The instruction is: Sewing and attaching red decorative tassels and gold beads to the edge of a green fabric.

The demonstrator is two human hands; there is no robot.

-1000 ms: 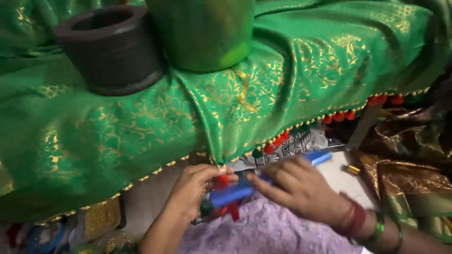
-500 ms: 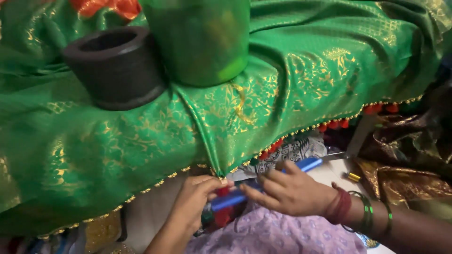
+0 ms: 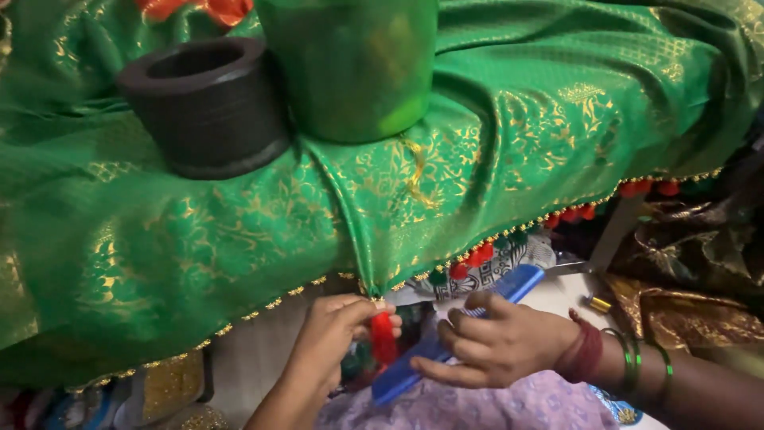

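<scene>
- Tassel, red (image 3: 383, 336), hangs at the gold-beaded edge of the green brocade cloth (image 3: 239, 231), right at the point where the cloth folds to a corner; it sits just below the hem, between both hands.
- L hand (image 3: 333, 341): fingers pinched narrow on the tassel's top, at the hem.
- R hand (image 3: 497, 342): curled round a blue comb (image 3: 454, 334), holding it flat w/ teeth end toward the tassel, comb just beside it.
- Progress, as a judgement: more red tassels (image 3: 477, 259) already sit along the hem to the right, so part of the edging looks done; this one looks mid-way, held but threads not clearly combed out.
- Hem to the left shows only gold beads, no tassels visible, so that stretch looks undone.
- Black ring stack (image 3: 203, 103) & green jar (image 3: 350, 64) rest on top of the cloth, well apart from the hands.
</scene>
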